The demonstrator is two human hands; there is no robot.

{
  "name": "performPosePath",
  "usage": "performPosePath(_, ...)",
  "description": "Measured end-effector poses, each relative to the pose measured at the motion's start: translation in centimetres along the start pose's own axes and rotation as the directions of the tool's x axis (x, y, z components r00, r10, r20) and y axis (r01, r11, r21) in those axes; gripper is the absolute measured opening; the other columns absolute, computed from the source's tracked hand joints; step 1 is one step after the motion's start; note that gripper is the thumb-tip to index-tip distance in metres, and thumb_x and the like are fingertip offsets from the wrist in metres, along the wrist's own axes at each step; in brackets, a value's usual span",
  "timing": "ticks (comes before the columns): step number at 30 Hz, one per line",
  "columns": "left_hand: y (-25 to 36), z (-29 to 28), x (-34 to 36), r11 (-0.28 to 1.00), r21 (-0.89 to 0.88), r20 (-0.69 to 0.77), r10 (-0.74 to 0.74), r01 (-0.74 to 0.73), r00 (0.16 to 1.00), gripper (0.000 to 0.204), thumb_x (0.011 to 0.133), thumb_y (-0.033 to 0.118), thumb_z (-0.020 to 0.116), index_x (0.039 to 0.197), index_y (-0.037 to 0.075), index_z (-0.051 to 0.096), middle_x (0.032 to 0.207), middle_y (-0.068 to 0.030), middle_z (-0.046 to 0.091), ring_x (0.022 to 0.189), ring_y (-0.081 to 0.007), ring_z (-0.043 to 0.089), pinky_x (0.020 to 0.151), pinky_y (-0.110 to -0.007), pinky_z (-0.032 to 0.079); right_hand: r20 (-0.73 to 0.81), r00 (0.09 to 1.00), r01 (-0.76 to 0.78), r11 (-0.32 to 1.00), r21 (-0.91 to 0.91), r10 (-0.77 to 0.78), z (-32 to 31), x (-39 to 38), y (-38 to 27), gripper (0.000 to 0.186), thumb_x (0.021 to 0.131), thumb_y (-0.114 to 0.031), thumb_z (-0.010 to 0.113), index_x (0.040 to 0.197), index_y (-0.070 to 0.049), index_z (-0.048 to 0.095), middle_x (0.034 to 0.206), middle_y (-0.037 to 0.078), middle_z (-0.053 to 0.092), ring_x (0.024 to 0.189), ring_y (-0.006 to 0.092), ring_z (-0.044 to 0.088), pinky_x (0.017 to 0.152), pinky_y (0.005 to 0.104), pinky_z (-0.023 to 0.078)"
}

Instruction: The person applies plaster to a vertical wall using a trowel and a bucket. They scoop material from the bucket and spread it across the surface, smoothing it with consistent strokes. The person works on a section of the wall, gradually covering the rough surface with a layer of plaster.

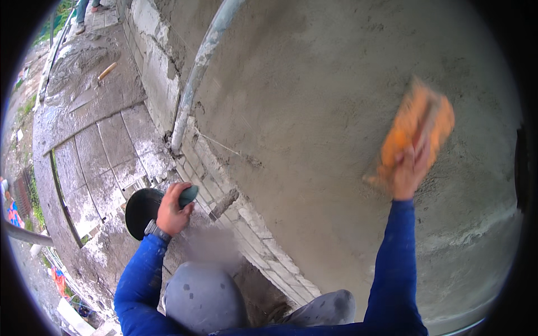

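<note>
My right hand [409, 171] is closed round the handle of an orange plastering float [434, 120]. The float lies against the grey plastered wall [314, 123] and is smeared by motion. Lower on the left, my left hand [175, 210] is wrapped round a dark green, rounded object [189, 195], whose kind I cannot make out. Just beside and behind this hand is a round black container [141, 211], partly covered by the wrist. Whether the hand touches the container cannot be told.
A whitish, cement-stained pole [200, 67] slants up beside the wall. Wet, mortar-covered planks [115, 140] form a platform on the left, with a wooden-handled tool [107, 70] on them. Pale brickwork [246, 235] edges the plaster. Another person's legs [81, 14] show at the far end.
</note>
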State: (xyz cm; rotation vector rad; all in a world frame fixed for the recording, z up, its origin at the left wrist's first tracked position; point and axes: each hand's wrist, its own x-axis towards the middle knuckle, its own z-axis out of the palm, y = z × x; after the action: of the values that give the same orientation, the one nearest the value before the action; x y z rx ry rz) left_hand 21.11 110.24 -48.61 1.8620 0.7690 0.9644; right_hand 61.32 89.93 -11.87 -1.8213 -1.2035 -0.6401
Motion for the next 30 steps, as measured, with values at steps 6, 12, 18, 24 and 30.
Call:
performPosePath(6,-2.8,1.0,-3.0,0.984,0.143,-0.176,-0.075,0.101,0.981,0.059,0.072,-0.005,0.070,0.129,0.004,0.055,0.127,-0.0221,0.054,0.121,-0.0416,0.054,0.104,-0.044,0.046,0.698,0.692,0.334,0.776,-0.535,0.184,15.2,3.4,1.8,0.054,0.107,-0.041,0.047,0.146,-0.004,0.044,0.086,0.004,0.058,0.070,0.0179,0.054,0.063,0.0362,0.049)
performPosePath(12,-3.2,0.2,-3.7,0.991,0.107,-0.202,-0.062,0.085,0.977,0.060,0.071,-0.007,0.070,0.129,0.002,0.054,0.126,-0.0209,0.055,0.121,-0.0403,0.054,0.107,-0.044,0.043,0.831,0.556,0.515,0.799,-0.311,-0.035,6.7,-7.3,1.8,0.049,0.106,-0.018,0.043,0.153,-0.007,0.036,0.141,0.021,0.055,0.120,0.0282,0.062,0.100,0.0365,0.051)
performPosePath(18,-4.3,-0.6,-2.7,0.994,0.044,-0.158,-0.097,0.105,0.983,0.062,0.073,-0.004,0.073,0.131,0.003,0.054,0.129,-0.0219,0.052,0.122,-0.0413,0.052,0.107,-0.044,0.043,0.422,0.906,0.261,0.772,-0.580,0.011,3.4,5.7,-5.2,0.051,0.107,-0.021,0.042,0.155,-0.005,0.036,0.137,0.023,0.060,0.119,0.0305,0.065,0.099,0.0381,0.052)
performPosePath(24,-3.8,0.3,-2.8,0.996,0.039,-0.119,-0.077,0.082,0.990,0.062,0.073,-0.005,0.072,0.132,0.004,0.053,0.127,-0.0226,0.052,0.121,-0.0422,0.054,0.105,-0.044,0.045,0.609,0.667,0.267,0.625,-0.734,0.429,18.3,3.7,0.3,0.052,0.107,-0.040,0.036,0.135,-0.002,0.057,0.092,0.019,0.070,0.085,0.0338,0.067,0.077,0.0511,0.050)
performPosePath(30,-4.0,-0.4,-2.7,0.997,0.023,-0.138,-0.074,0.077,0.988,0.062,0.072,-0.006,0.070,0.131,0.002,0.054,0.126,-0.0208,0.054,0.120,-0.0405,0.055,0.105,-0.042,0.045,0.807,0.586,0.440,0.807,-0.394,0.074,5.9,-6.8,-1.6,0.048,0.108,-0.033,0.037,0.144,-0.004,0.051,0.105,0.021,0.070,0.097,0.0298,0.068,0.085,0.0473,0.052)
